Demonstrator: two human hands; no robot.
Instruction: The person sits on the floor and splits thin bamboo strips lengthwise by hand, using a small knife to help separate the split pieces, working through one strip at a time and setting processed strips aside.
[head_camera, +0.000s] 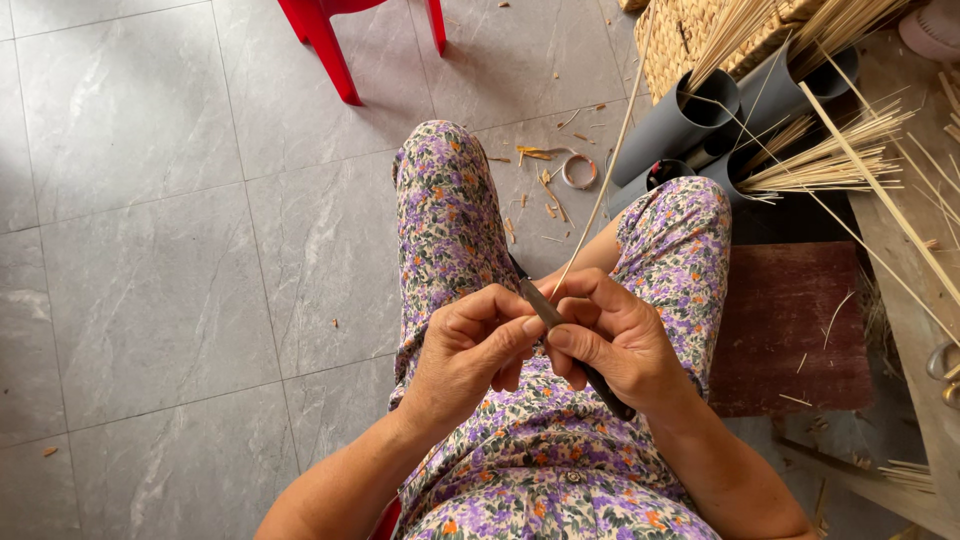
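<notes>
Left hand (470, 345): curled over the lap, thumb and forefinger pinched narrow on the near end of the bamboo sliver, touching the knife blade.
Right hand (610, 340): grip wrapped tight round the knife handle, thumb laid along the blade close to the left thumb.
Knife (560, 335): dark, slim; its long axis runs from far-left to near-right, the blade tip peeking out far-left between the hands, the handle end showing near-right under the right palm.
Bamboo sliver (600, 190): thin, pale, straight; its near end sits between the two thumbs against the blade, and its long axis slants up and away to the far right, the far tip pointing toward the grey tubes.
Lap: purple flowered cloth (450, 220) over both knees, right beneath the hands.
Grey tubes (680, 125): several at far right, mouths open, stuffed with more pale slivers that fan out to the right.
Woven basket (690, 35): far right, behind the tubes.
Dark red stool (790, 330): right of the right knee, a few loose slivers on it.
Floor (150, 250): grey tile, shavings and a small ring (578, 171) scattered between the knees.
Red chair (330, 45): far, only its legs in view.
</notes>
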